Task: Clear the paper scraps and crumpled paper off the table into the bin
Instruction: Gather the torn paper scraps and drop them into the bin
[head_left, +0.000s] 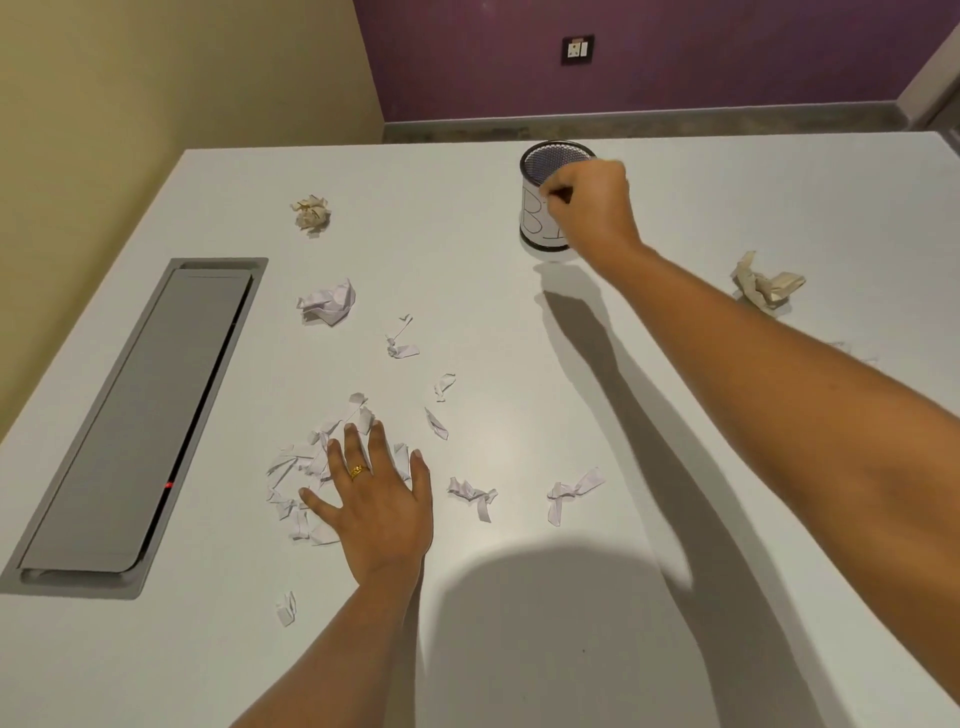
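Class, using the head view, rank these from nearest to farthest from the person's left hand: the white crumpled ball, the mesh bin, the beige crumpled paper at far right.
1. White crumpled ball: just beyond the left hand.
2. Mesh bin: far, right of centre.
3. Beige crumpled paper: far right.

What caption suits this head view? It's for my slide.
Right hand at the mesh bin; left hand flat on paper scraps.

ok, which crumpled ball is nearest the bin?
The beige crumpled ball right of the bin, beyond the right forearm; the two others lie farther off to the left.
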